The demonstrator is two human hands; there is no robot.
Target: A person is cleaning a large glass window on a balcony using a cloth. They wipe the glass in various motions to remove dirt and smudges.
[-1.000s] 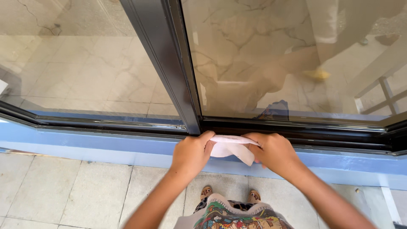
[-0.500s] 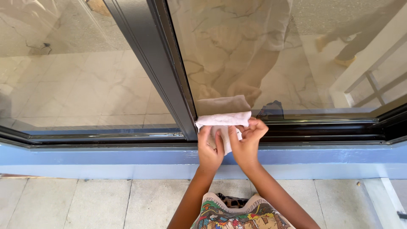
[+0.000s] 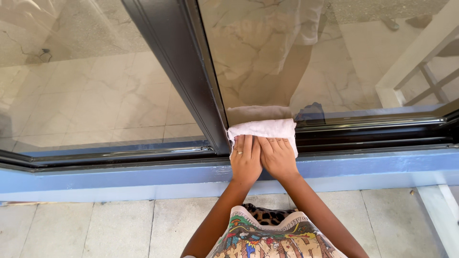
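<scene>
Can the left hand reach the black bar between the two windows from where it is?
Probably yes. The left hand lies flat on the pink cloth, right beside the black bar. Nothing shows between them, and the cloth's edge already meets the bar's foot.

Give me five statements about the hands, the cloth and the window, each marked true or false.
1. Both hands, left hand and right hand, press on the cloth. True.
2. The cloth is dark blue. False: it is pale pink.
3. The cloth lies at the bottom of the glass, beside the dark frame. True.
4. The hands are far apart. False: they lie side by side, touching.
5. The ledge below the window is red. False: it is blue.
</scene>
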